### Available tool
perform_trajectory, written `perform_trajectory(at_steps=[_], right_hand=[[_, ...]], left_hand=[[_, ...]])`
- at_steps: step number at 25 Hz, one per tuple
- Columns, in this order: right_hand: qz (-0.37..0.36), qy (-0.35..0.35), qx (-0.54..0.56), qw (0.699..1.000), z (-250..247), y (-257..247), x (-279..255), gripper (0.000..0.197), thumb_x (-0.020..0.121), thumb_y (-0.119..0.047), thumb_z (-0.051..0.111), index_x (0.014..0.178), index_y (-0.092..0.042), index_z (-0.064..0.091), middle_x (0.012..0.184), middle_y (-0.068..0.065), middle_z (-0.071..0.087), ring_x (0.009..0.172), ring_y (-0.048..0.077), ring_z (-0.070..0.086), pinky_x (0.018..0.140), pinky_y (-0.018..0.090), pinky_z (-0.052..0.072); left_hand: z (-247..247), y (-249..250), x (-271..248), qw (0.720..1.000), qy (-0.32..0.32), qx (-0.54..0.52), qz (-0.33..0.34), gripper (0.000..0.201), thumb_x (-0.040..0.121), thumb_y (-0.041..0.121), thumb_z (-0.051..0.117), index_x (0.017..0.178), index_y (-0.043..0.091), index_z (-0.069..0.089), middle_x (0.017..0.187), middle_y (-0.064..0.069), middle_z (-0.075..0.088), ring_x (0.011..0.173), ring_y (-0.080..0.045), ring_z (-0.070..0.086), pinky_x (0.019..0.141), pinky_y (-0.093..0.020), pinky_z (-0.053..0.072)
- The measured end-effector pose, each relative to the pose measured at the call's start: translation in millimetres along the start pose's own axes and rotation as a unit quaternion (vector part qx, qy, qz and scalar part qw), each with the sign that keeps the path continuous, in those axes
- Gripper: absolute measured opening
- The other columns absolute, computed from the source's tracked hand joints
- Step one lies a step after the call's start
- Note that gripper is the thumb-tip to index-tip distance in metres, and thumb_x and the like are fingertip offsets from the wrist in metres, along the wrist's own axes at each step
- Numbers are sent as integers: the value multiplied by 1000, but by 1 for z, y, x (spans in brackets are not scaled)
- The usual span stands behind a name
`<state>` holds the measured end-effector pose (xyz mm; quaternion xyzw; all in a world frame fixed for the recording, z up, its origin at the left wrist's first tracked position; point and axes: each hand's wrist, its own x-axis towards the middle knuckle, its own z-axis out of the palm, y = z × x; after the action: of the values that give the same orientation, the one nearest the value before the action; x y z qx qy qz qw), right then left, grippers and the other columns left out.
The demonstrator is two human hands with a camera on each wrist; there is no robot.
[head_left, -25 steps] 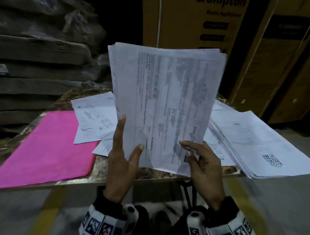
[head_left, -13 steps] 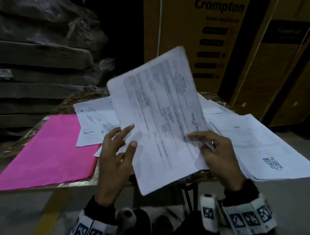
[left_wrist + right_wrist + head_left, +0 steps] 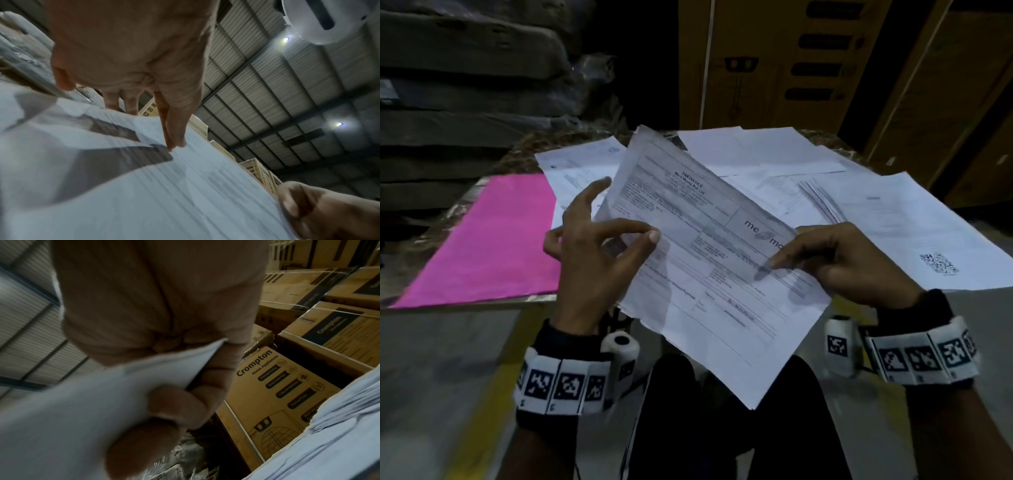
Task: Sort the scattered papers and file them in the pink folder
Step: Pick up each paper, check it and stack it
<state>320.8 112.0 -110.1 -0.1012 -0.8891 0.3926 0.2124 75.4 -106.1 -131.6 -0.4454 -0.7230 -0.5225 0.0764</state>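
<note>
marble-patterned table (image 3: 482, 192) in a dim warehouse, with stacked cardboard boxes (image 3: 277, 394) behind under a corrugated roof (image 3: 287, 81). one pink folder (image 3: 493, 240) lies shut at the table's left, with loose papers (image 3: 893, 219) spread to its right. one invoice sheaf (image 3: 715, 274) held tilted above the near edge: right hand (image 3: 852, 267) pinches its right edge; left hand (image 3: 592, 253), fingers spread, touches its left side.
</note>
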Motion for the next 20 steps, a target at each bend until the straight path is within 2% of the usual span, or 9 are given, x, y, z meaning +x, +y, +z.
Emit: perform_trajectory(at_steps=[2,3,5,6,8,10,14,17,20], right_hand=[[-2,-5,-5,1000,1,-1,-6,60,77,30,52,88,-21,81,91,-1,74,94,14,71,82,28,57],[-1,-1,-6,1000,1,-1,-9,57,79,27,56,87,-23,81,89,-1,74,92,16,71,80,27,56],[-6,27,1,1000,4,0,-13,42,81,21,64,86,-17,81,84,2,73,87,18,70,76,25,54],[-12,49,8,999,5,0,-15,35,81,19,66,86,-13,80,83,3,73,85,19,70,75,24,53],[-16,102,20,995,8,2,-18,29,82,17,67,84,-10,79,82,2,74,85,18,71,77,23,55],[-16,164,25,986,12,3,-20,27,82,14,69,84,-11,78,84,-2,74,87,17,71,81,26,55],[1,268,117,956,16,9,-26,28,84,11,68,84,-14,79,92,-4,74,91,21,70,80,37,56],[12,282,155,947,18,10,-29,47,84,18,62,76,-24,80,91,5,75,92,26,70,82,40,56],[-10,262,154,953,15,5,-23,44,86,19,60,76,-19,80,107,11,72,112,26,65,88,41,58]], left_hand=[[-9,-1,-1,999,-17,-47,-4,13,77,41,82,88,39,75,126,2,59,121,-12,55,91,-36,53],[-11,-2,-2,998,-17,-66,-7,15,76,31,86,88,32,76,113,-2,63,109,-10,61,82,-31,55],[-14,-4,-4,995,-9,-101,-26,18,74,16,86,85,26,77,95,-10,65,89,-16,65,71,-28,54],[-15,-5,-5,992,-5,-121,-37,19,73,12,86,84,25,77,91,-14,66,85,-21,66,69,-26,54],[-14,-7,-9,988,-4,-147,-46,20,72,8,85,84,22,78,87,-17,68,82,-26,69,69,-25,54],[-13,-8,-10,985,-5,-167,-51,18,72,7,85,84,18,78,86,-15,70,83,-24,70,71,-25,54],[-9,-5,-8,969,35,-235,-62,15,73,12,82,86,18,78,90,-11,72,90,-21,71,75,-23,54],[-5,-4,-4,959,67,-271,-48,19,76,17,81,89,30,80,95,-5,73,98,-22,71,80,-28,55],[-1,6,3,957,88,-277,-11,20,80,14,79,97,24,77,100,-3,70,105,-24,68,87,-29,54]])
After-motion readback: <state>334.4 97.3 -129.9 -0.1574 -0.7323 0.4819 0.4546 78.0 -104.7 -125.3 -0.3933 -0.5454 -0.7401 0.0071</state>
